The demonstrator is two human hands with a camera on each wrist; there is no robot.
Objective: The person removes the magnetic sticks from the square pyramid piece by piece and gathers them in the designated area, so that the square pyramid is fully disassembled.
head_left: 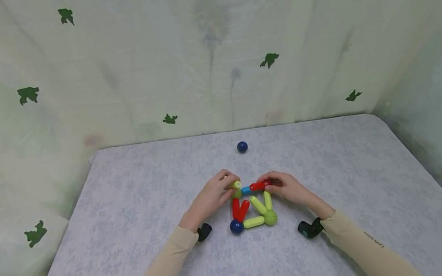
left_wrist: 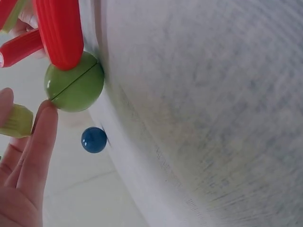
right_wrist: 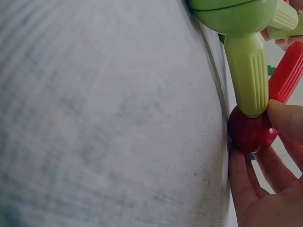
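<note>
A frame of toy rods and balls stands on the table. My left hand [head_left: 212,195] pinches a yellow-green rod [left_wrist: 18,122] over the back-left green ball [left_wrist: 75,84], one fingertip touching that ball. At the back right, my right hand [head_left: 288,187] grips the dark red ball [right_wrist: 251,130], its thumb by the base of a red rod [head_left: 257,186]. A blue rod [head_left: 246,190] runs between these two balls. In front are a navy ball [head_left: 236,226] and another green ball [head_left: 270,217], joined by a yellow-green rod [head_left: 254,221]. Both front balls carry raised rods.
A loose navy ball [head_left: 242,147] lies behind the frame, near the table's back edge. The grey table [head_left: 159,162] meets a pale printed curtain [head_left: 137,75] at the back. Black wrist cameras [head_left: 310,228] sit close to the tabletop.
</note>
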